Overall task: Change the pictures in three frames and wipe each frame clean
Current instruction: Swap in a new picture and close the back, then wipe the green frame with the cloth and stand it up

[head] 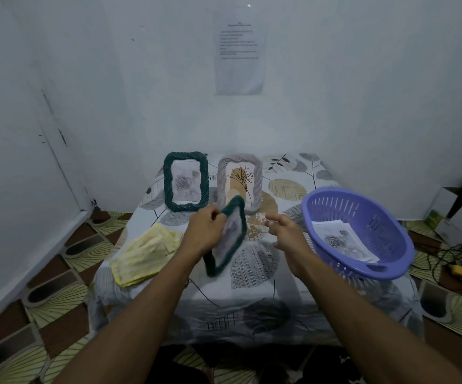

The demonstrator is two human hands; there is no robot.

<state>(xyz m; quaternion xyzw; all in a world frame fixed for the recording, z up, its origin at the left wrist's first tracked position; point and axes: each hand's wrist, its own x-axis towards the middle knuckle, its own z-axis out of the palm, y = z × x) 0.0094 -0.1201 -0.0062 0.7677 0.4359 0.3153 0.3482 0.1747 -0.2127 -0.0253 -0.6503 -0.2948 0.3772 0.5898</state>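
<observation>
Left hand [204,231] is gripping a small dark green frame [232,231] by its top edge, tilted up off the bench [254,275]. Right hand [288,236] hovers just beside it, fingers loose, holding nothing. A second green frame [186,182] and a grey frame [239,180] stand at the back. Yellow cloth [145,253] lies on the left, and the purple basket [390,245] with loose pictures [340,241] in it sits on the right.

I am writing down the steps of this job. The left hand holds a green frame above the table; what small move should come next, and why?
Probably the right hand should take the free edge of the held green frame to turn it over. The left hand grips it tilted, with a picture inside; the right is open and close; prints lie in the purple basket.
</observation>
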